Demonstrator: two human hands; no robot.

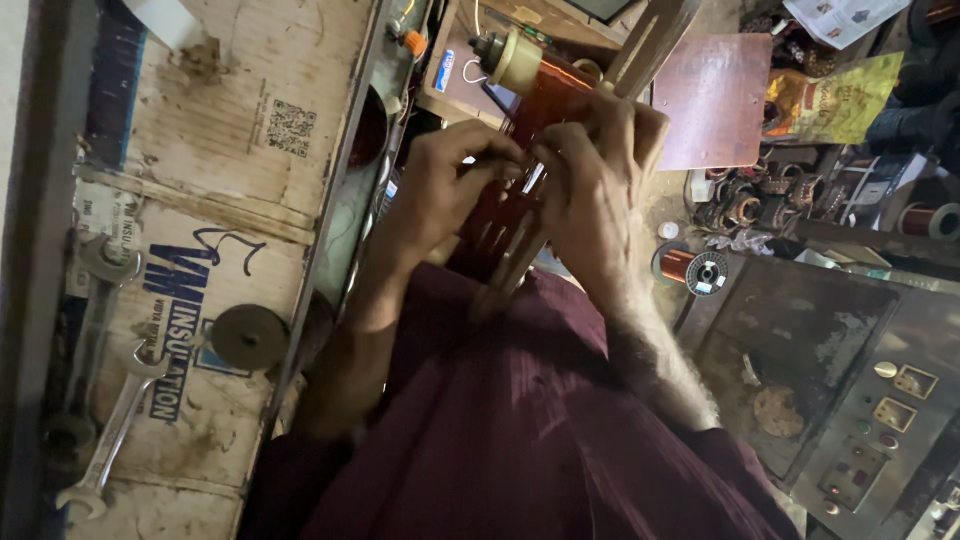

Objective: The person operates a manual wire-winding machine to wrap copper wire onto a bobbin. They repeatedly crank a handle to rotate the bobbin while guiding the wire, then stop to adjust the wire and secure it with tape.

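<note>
Fingers [500, 150] of both hands pinch a thin metal strip [533, 178] between them. The copper coil [520, 125] lies directly beneath the fingers.

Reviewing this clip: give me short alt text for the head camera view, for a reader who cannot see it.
Seen from above, a person's left hand and right hand meet at a reddish copper wire coil on a winding frame. Spanners and a dark disc lie on flattened cardboard to the left; a control panel sits lower right.
</note>
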